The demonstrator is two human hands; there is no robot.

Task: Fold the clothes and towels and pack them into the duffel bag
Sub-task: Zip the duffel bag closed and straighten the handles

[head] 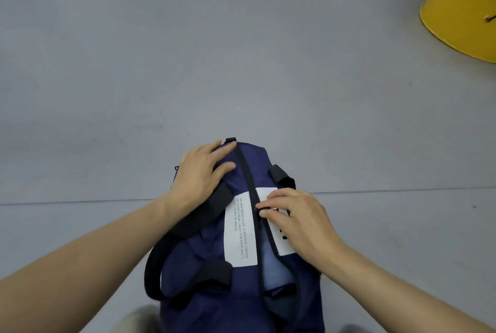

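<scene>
Your right hand (pixel 298 221) had thumb and forefinger pinched together on the small black zipper pull (pixel 264 208), midway along the bag's top; the other fingers lay curled over the white patch beside it. Your left hand (pixel 200 175) was flat, fingers spread and relaxed, pressing the far end of the bag with the fingertips (pixel 228 146) reaching the zipper line — gripping nothing.

The navy-blue fabric duffel bag (pixel 241 238) sat on the floor directly below you, lengthwise, its far end pointing away. The black zipper track (pixel 245 171) ran along the top: closed from the far end to the pull, open from the pull toward you. Through that gap a light-blue folded cloth (pixel 276 268) showed inside the bag; what kind of cloth, could not tell.

A white rectangular label with small black print (pixel 239 233) lay left of the zipper, and a second white patch (pixel 279 241) right of it, partly under your right hand. A black webbing carry strap (pixel 161 260) looped off the bag's left side, passing under your left wrist.

The pale grey smooth floor (pixel 241 64) had one seam running across — level with the bag's middle. A yellow cone-shaped object (pixel 461 13) stood at the upper right, well apart from the bag.
</scene>
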